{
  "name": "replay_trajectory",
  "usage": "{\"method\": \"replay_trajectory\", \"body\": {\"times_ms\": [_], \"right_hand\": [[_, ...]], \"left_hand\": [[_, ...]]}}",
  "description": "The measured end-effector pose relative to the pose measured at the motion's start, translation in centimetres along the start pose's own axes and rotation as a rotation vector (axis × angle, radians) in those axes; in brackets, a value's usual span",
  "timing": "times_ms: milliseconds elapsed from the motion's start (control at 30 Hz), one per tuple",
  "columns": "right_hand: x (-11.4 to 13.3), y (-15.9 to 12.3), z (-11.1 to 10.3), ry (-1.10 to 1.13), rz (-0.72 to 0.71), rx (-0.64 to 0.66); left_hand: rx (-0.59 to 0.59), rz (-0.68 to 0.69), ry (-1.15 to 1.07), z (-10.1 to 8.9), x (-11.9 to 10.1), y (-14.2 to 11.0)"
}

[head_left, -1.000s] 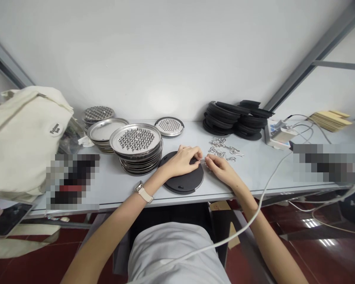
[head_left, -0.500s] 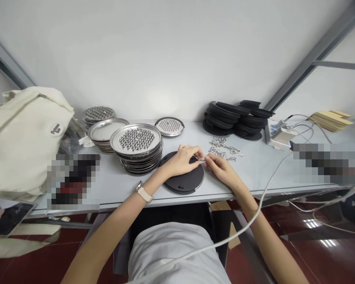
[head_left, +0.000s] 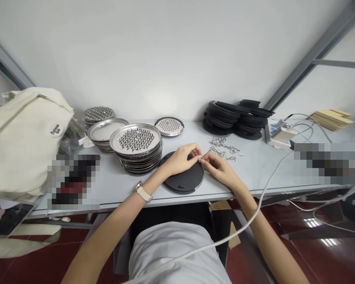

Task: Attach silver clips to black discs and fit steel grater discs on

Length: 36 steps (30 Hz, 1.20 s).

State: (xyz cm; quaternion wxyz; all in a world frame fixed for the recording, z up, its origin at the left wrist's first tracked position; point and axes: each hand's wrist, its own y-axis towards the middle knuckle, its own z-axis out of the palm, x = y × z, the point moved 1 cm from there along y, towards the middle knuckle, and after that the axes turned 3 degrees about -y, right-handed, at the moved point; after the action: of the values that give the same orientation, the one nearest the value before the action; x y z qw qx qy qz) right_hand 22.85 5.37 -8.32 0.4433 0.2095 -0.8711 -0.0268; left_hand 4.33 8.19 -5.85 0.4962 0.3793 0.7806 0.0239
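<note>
A small silvery wire clip (head_left: 200, 158) is pinched between the fingertips of my left hand (head_left: 185, 157) and my right hand (head_left: 219, 169), and fingers hide most of it. My left hand reaches over a round black plastic disc (head_left: 183, 180) that lies flat on the table. My right hand is just off the disc's right edge, its fingers drawn together. Beyond it lies a loose pile of similar metal wire pieces (head_left: 220, 148).
Stacks of round metal grater plates (head_left: 139, 141) and plain metal discs (head_left: 106, 130) stand left. A perforated disc (head_left: 169, 126) lies by the wall, with stacked black rings (head_left: 225, 116) right of it. A white cable (head_left: 254, 216) crosses my right forearm.
My hands have come closer together at the fingertips, and the wire clip that showed between them is now mostly covered. The disc and the stacks stay where they were.
</note>
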Motion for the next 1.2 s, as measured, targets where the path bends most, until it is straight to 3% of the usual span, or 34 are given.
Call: {"method": "replay_trajectory", "body": {"times_ms": [233, 367, 633, 1000, 1200], "right_hand": [[-0.1, 0.1, -0.1, -0.058, -0.020, -0.050], [-0.5, 0.1, -0.1, -0.034, -0.002, -0.053], [-0.9, 0.1, -0.1, -0.029, 0.030, -0.020], [-0.3, 0.3, 0.0, -0.093, -0.014, 0.121], [-0.5, 0.0, 0.0, -0.093, -0.015, 0.134]], "left_hand": [[-0.042, 0.015, 0.317, 0.1, -0.1, 0.0], [0.007, 0.000, 0.447, 0.2, -0.2, -0.2], [0.042, -0.039, 0.399, 0.2, -0.6, -0.4], [0.213, -0.049, 0.246, -0.4, 0.0, -0.3], [0.252, 0.027, 0.317, -1.2, 0.4, -0.3]]}}
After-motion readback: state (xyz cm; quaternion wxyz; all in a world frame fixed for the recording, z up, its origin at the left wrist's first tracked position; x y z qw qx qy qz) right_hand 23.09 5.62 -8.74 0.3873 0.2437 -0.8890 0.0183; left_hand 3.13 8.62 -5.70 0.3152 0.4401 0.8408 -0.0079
